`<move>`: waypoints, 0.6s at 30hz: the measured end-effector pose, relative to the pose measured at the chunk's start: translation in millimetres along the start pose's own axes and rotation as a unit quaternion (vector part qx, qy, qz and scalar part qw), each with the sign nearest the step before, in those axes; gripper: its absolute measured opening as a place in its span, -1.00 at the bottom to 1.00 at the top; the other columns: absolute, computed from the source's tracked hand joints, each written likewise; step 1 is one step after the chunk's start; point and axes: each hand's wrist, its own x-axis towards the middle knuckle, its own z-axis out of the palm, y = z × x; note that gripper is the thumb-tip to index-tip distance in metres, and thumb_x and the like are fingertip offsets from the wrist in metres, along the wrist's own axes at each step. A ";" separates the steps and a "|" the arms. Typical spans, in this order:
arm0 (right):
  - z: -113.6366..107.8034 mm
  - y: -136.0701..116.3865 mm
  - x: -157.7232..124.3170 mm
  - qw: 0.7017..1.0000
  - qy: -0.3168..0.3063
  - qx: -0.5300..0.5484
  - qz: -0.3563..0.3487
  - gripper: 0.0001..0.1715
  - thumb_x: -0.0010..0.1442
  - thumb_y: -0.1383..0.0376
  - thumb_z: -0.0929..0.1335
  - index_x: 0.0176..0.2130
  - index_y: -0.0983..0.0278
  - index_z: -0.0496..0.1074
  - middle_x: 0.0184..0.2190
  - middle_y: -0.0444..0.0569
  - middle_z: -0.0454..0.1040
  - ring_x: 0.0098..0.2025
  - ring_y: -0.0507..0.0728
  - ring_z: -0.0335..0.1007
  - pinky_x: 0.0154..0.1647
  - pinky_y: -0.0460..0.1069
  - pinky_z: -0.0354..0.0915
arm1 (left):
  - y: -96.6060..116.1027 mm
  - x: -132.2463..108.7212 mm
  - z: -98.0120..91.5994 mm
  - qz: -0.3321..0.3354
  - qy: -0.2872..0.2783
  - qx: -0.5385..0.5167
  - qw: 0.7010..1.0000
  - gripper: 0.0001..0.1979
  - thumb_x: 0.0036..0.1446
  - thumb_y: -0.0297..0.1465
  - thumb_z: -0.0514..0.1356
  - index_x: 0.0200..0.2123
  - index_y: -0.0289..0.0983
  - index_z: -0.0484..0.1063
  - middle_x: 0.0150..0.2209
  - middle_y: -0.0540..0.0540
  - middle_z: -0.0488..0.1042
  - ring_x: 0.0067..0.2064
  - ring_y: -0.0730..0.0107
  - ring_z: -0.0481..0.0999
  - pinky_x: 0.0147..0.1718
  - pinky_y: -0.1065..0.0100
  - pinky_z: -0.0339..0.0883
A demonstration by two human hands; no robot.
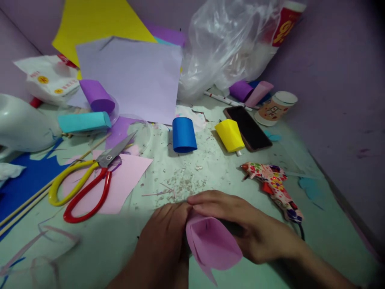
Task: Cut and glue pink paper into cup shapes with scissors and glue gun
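Note:
A curled piece of pink paper [215,245] forms a loose tube near the table's front edge, its open end facing me and a pointed corner hanging down. My left hand [165,233] is closed against the tube's left side, its fingertips mostly hidden. From the right, my right hand [240,212] wraps over the top of the tube, with its fingertips meeting my left hand. Beyond the hands stand a blue paper tube [184,134] and a yellow folded paper piece [230,135]. A floral-patterned glue gun [275,186] lies to the right.
Scissors [90,178] with yellow and red handles rest on pink paper [129,180] at left, beside wooden sticks [33,200]. A phone [249,128] and a paper cup [276,108] sit at back right. Behind are a plastic bag [222,44] and a lavender sheet [132,76].

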 end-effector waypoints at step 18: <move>-11.0 14.6 0.5 1.000 0.003 0.025 -0.007 -0.55 0.29 0.34 0.32 0.17 0.25 0.34 0.00 0.11 0.49 0.09 0.16 0.37 0.10 0.13 0.30 | 2.9 11.4 -1.6 -0.010 -0.049 0.037 0.998 -0.73 -0.05 -0.53 0.12 -0.22 -0.27 0.42 -0.22 -0.11 0.50 -0.25 0.21 0.46 -0.30 0.14 0.38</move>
